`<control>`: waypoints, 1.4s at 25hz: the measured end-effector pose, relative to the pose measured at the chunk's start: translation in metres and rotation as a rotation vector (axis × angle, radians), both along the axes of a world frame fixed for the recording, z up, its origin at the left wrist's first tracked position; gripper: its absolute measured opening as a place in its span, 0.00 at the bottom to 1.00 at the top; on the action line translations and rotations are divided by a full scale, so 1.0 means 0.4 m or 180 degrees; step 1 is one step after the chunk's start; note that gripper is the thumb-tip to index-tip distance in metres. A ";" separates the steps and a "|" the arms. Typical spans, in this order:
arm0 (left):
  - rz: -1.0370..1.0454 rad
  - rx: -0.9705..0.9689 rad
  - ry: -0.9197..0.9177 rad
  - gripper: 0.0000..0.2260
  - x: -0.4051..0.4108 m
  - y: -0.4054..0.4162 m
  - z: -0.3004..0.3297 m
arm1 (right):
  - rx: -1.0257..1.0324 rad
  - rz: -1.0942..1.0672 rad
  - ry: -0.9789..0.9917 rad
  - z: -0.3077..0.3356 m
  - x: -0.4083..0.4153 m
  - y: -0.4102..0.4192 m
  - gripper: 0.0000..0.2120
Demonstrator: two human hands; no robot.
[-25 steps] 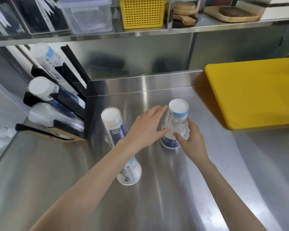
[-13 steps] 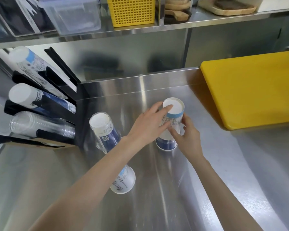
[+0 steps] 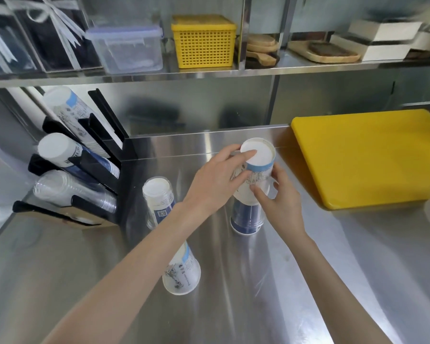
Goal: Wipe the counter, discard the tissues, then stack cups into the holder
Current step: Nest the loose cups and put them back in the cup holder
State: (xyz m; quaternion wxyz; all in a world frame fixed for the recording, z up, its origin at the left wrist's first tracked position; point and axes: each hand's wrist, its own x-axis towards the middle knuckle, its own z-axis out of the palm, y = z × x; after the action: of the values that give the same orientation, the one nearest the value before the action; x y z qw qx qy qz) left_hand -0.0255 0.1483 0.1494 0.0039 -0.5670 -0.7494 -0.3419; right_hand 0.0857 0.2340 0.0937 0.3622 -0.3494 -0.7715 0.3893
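Note:
An upside-down white paper cup with a blue band is lifted partly off a blue cup that stands inverted on the steel counter. My left hand grips the white cup's top and side. My right hand holds its lower rim from the right. A clear plastic cup stack stands to the left, and another white paper cup stands inverted nearer me, partly hidden by my left forearm. The black cup holder at the left carries slanted rows of paper and clear cups.
A yellow cutting board lies on the counter at the right. The shelf above holds a yellow basket, a clear lidded box, wooden boards and white boxes. The steel backsplash rises behind the cups.
Both hands have raised the white cup upward off the blue cup below it, so the blue cup now shows. The camera has tilted up.

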 end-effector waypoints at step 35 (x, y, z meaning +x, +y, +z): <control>0.1087 -0.0038 -0.1734 0.25 -0.084 -0.502 -0.286 | -0.0822 0.1958 -0.1057 -0.209 -0.105 -0.376 0.29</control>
State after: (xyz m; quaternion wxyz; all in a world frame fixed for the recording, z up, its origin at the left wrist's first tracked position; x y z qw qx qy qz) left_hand -0.0593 -0.0524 0.0350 -0.1428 -0.3207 -0.8092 -0.4710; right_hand 0.0437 0.0835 0.0103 0.0512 -0.2024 -0.8332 0.5121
